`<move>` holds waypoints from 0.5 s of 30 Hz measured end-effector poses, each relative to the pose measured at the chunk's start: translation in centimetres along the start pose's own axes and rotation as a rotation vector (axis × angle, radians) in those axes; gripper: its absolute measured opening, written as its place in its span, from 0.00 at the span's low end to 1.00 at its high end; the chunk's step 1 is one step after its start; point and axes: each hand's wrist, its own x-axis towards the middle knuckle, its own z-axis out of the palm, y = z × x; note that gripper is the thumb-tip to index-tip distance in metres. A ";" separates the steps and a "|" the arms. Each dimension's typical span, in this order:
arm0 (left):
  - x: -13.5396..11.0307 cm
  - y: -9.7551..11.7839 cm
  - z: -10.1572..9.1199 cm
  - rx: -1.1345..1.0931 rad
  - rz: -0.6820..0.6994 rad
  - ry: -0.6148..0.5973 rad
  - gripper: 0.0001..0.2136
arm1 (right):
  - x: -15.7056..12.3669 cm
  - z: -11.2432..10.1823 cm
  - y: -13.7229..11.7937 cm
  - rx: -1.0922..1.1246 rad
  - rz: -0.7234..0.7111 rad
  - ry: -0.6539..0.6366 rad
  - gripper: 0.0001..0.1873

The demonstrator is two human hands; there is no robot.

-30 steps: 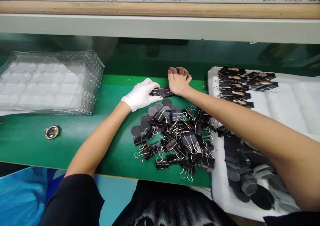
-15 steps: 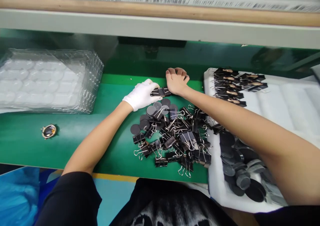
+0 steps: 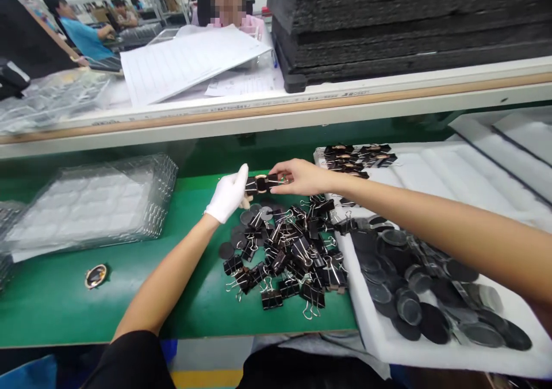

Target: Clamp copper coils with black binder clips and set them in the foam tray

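Observation:
My left hand [image 3: 229, 195], in a white glove, grips one end of a clamped piece: a small gold-rimmed round part [image 3: 261, 183], like a watch case, between black binder clips. At the other end, the bare fingers of my right hand [image 3: 299, 177] pinch a black binder clip [image 3: 273, 182]. The piece is held above the green bench, level across both hands. Just below lies a heap of black binder clips [image 3: 280, 257] with silver wire handles. Dark round discs [image 3: 226, 250] lie at the heap's left edge.
A white foam tray [image 3: 366, 331] at right bears clamped pieces [image 3: 345, 158] at the back and dark and clear discs [image 3: 409, 305] in front. Stacked clear plastic trays [image 3: 99, 205] stand at left, near another gold-rimmed part [image 3: 95, 276]. Beyond the shelf edge [image 3: 207, 116], people sit.
The view has tilted up, showing the shelf and people beyond. My hands have lifted the clamped piece, and its gold rim now shows. My right fingers have turned to pinch its right end.

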 end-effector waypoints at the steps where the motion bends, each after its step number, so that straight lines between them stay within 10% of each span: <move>1: -0.6 0.5 0.1 0.034 0.028 -0.001 0.32 | -1.0 0.4 -0.2 0.015 0.003 0.023 0.22; 9: -5.3 2.4 0.2 0.238 0.333 -0.197 0.25 | -10.1 0.3 -0.7 0.150 -0.071 0.151 0.16; 15: -3.4 -0.1 -2.6 0.425 0.413 0.169 0.21 | -17.8 -7.9 8.8 -0.094 -0.052 0.502 0.20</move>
